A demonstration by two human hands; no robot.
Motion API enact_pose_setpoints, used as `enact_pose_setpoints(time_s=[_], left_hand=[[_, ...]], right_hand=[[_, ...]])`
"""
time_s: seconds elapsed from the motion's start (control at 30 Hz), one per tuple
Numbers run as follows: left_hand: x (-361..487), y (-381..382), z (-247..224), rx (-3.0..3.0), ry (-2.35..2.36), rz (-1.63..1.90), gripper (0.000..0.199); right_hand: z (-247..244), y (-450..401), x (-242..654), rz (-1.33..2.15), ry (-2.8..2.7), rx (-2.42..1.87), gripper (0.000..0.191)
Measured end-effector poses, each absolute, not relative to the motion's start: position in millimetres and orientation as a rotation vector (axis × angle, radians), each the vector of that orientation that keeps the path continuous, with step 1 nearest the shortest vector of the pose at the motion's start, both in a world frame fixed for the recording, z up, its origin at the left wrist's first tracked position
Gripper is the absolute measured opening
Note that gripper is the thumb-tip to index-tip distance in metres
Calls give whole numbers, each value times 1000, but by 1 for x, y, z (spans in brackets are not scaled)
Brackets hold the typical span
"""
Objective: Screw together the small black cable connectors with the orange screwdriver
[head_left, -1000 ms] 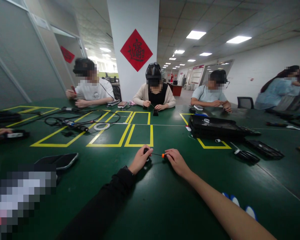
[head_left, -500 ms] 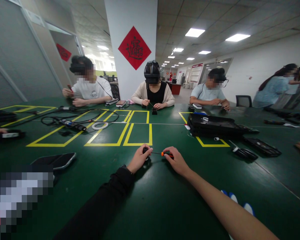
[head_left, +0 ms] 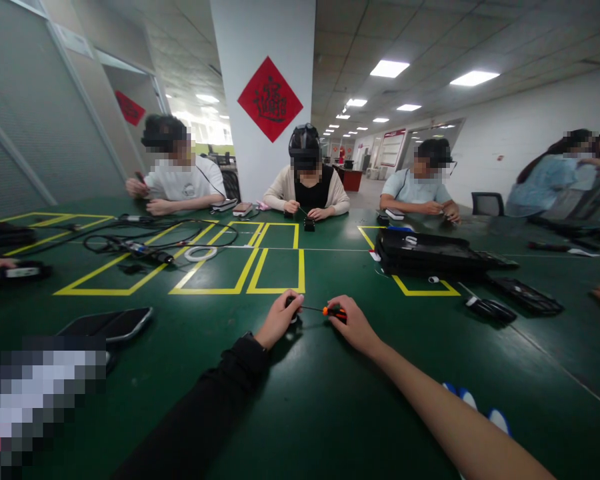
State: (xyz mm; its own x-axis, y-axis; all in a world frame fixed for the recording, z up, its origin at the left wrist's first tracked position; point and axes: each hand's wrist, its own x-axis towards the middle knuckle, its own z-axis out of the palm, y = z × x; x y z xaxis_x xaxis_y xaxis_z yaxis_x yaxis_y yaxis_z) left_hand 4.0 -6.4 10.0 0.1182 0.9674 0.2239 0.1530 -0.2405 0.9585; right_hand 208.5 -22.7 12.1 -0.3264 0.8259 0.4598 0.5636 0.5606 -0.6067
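My left hand (head_left: pixel 279 320), in a black sleeve, is closed around a small black part (head_left: pixel 291 301) whose kind I cannot make out, since the fingers cover most of it. In my right hand (head_left: pixel 354 323) is a screwdriver (head_left: pixel 336 313) with an orange and black handle, gripped between thumb and fingers. Its thin dark shaft points left, and the tip reaches the black part at my left fingers. Whether the tip sits in a screw cannot be seen. Both hands are just above the green table (head_left: pixel 310 400).
Yellow tape boxes (head_left: pixel 276 291) mark the table ahead. Black cables (head_left: pixel 150 250) and a white ring (head_left: pixel 200 253) lie left, a phone-like device (head_left: pixel 105 323) nearer. Black trays (head_left: pixel 430 250) stand right. Blue-and-white items (head_left: pixel 467 398) lie by my right forearm. Several people sit opposite.
My right fingers have shifted slightly on the screwdriver handle, showing more of it. The left hand keeps its hold on the black part. The view has tilted very slightly.
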Motion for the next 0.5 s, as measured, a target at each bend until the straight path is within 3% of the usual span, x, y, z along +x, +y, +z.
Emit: enact_pose_setpoints(time_s=[0.5], left_hand=[[4, -7, 12, 1512, 1090, 1228, 36]], right_hand=[[10, -22, 208, 410, -2039, -1136, 16]])
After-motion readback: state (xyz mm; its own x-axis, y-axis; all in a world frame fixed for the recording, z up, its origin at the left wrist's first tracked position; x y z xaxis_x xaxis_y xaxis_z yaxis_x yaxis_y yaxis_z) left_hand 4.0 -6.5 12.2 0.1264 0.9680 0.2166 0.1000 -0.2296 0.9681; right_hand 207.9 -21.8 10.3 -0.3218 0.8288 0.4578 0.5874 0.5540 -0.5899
